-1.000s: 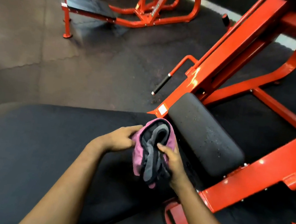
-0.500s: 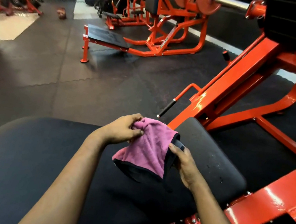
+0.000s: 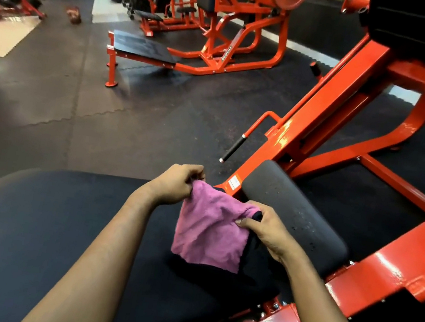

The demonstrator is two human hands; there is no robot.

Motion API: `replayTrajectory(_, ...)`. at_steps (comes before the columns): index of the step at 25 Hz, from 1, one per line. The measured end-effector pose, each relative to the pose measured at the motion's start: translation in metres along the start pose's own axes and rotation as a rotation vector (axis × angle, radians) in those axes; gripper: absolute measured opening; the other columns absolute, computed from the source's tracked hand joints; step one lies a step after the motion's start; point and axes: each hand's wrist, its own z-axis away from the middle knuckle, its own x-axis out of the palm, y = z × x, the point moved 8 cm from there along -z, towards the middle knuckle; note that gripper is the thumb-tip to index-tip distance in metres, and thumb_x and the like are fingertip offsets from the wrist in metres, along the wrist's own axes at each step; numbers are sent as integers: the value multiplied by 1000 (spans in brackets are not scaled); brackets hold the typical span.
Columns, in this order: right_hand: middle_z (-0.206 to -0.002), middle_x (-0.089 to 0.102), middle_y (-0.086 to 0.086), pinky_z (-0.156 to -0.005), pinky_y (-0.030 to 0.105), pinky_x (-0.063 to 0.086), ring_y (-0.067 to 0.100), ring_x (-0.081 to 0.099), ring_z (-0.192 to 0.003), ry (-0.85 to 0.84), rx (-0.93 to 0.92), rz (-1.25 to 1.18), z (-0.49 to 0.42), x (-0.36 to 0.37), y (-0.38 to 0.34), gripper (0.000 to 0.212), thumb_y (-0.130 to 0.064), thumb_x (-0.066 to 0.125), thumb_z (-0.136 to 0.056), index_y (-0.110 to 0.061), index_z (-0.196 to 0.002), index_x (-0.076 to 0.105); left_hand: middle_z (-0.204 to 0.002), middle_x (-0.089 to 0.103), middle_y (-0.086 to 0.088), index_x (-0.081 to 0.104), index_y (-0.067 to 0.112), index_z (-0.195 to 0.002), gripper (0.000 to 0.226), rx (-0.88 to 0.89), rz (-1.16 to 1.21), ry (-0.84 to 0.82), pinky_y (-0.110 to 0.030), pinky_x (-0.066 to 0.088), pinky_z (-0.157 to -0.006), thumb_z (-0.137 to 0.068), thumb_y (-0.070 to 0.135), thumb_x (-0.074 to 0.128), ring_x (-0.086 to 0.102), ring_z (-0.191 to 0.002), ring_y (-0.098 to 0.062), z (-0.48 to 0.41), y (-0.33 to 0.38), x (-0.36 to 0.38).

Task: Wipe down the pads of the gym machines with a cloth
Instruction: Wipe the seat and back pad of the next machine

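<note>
1. I count 1 cloth [image 3: 210, 232], pink on the face towards me with a black layer showing along its right and lower edges. It hangs at the centre of the frame, over the near edge of the large black pad [image 3: 43, 232].
2. I count 2 pads close by: the large black pad filling the lower left, and 1 smaller dark grey pad [image 3: 295, 209] just right of centre, speckled with droplets and mounted on the orange frame [image 3: 322, 122].
3. Further off, in the upper middle, I see 1 flat bench [image 3: 143, 47] with a black top on orange legs.
4. 1 black-gripped handle [image 3: 232, 148] sticks out from the frame just above the grey pad.
5. 2 hands are in view. My left hand [image 3: 175, 182] has its fingers curled in, pinching the cloth's upper left corner.
6. My right hand [image 3: 267, 232] pinches the upper right corner between thumb and curled fingers, in front of the grey pad.
7. The cloth is stretched between the 2 grips and its lower part hangs free.
</note>
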Motion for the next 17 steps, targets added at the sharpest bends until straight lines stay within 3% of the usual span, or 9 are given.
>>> replayTrajectory(3,-69,66,-11,-65,29,44,10,58,-69,249,54,269,3,-36,3,21,-6,70,-74,-26,-77,68,-93,72,-1,65,13,-97,35,-79,-8,51,-20,44,-75,-81,-8,42,64,-88,-21,-6,-26,19)
replayTrajectory(5,-77,73,-6,-68,29,49,16,67,-76,404,108,509,12,-38,16,23,-9,69,-76,-26,-90,73,-101,71,-3,64,10,-104,34,-148,-23,57,-25,44,-81,-85,-6,42,63,-94,-22,-4,-50,38)
replayTrajectory(7,-93,77,4,-77,29,53,23,72,-90,371,202,635,24,1,58,35,-14,70,-76,-25,-109,75,-107,71,-5,63,10,-108,31,-216,-60,-22,-29,47,-85,-87,-1,44,63,-99,-26,2,-81,70)
replayTrajectory(10,-110,74,0,-86,38,51,25,69,-106,182,187,655,53,91,121,38,-33,69,-78,-27,-115,74,-120,68,-9,62,15,-112,30,-329,-118,-152,-39,49,-96,-86,10,47,61,-111,-30,23,-126,115)
replayTrajectory(13,-153,47,-9,-103,54,35,20,38,-144,213,150,790,70,131,155,55,-56,49,-82,-54,-137,52,-140,56,-8,61,16,-124,31,-339,-297,-201,-40,35,-112,-94,17,51,47,-134,-28,43,-151,142)
replayTrajectory(15,-162,36,-12,-109,58,25,16,27,-151,283,163,780,67,122,167,57,-48,46,-83,-54,-139,50,-155,43,-1,58,19,-134,36,-299,-401,-124,-39,22,-120,-99,23,49,32,-146,-23,52,-151,146)
replayTrajectory(17,-155,47,-10,-109,63,29,18,39,-146,387,198,751,58,93,180,52,-34,54,-80,-43,-130,64,-157,40,2,57,19,-136,38,-265,-443,-45,-38,18,-122,-100,25,47,29,-148,-21,58,-147,146)
